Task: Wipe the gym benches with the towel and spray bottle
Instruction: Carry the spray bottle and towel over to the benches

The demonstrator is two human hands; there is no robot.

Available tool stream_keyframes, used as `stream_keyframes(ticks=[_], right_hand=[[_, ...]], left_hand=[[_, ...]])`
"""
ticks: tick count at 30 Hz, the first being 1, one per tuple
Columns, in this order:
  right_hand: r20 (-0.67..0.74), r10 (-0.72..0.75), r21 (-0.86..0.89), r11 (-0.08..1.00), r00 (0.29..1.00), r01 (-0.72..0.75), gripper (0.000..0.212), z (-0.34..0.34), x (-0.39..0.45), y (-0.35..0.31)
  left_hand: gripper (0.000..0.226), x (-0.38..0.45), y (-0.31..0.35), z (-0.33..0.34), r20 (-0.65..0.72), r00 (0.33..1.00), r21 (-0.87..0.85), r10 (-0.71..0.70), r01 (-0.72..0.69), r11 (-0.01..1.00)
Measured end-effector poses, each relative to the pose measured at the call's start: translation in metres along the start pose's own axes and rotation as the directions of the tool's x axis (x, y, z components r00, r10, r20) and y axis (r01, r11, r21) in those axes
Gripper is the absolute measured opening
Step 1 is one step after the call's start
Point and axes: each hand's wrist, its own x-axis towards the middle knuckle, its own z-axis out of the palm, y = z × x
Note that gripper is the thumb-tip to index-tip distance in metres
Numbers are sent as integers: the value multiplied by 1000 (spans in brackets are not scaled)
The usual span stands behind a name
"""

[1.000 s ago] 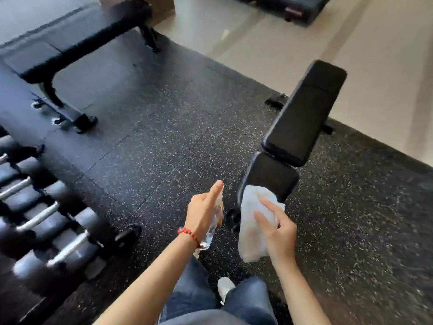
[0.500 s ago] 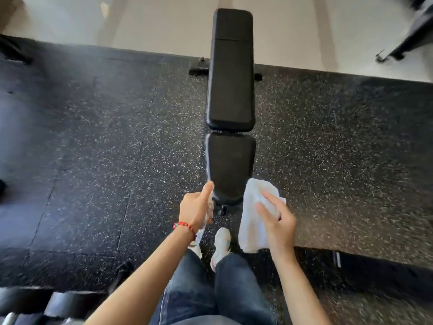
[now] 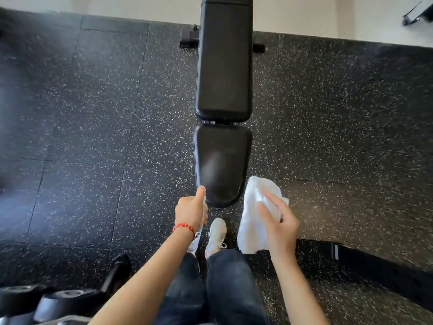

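Head view, from above. Left hand curled round spray bottle, index finger stretched forward along the top, bottle mostly hidden behind the fingers, just at the near-left edge of the seat pad. Right hand holding white towel bunched against the palm, fingers loosely spread over the cloth, towel hanging just beside the seat pad's near-right corner, apparently not yet touching it. Bench lying straight ahead, long back pad beyond the seat pad, both black and bare.

Step in hand, as judged: spraying the seat pad, or about to; faint pale haze on the pad, whether mist or glare not to be told. Next move likely calls for bringing the towel over onto the seat pad and rubbing from near edge toward the back pad, bottle kept clear.

No brand, label or writing readable on bottle, towel or bench.
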Motion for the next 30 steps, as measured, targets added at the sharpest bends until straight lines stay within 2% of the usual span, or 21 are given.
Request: stream_keyframes(ticks=[9, 16, 21, 23, 30], right_hand=[[18, 47, -33, 998, 999, -46, 31, 22, 40, -15], [-6, 44, -17, 999, 999, -44, 30, 73, 65, -34], [-145, 69, -10, 997, 987, -71, 26, 131, 84, -46], [-215, 99, 11, 995, 972, -99, 26, 157, 89, -53], [-351, 169, 152, 981, 921, -122, 24, 226, 99, -78]], left_hand=[[69, 31, 28, -11, -72, 997, 49, 9, -6, 999], [69, 75, 76, -32, 13, 995, 43, 102, -102, 994], [74, 126, 114, -62, 171, 979, 76, 106, -121, 990], [72, 148, 134, -77, 218, 965, 138, 147, -180, 974], [72, 213, 194, -109, 274, 937, 240, 216, -284, 928]])
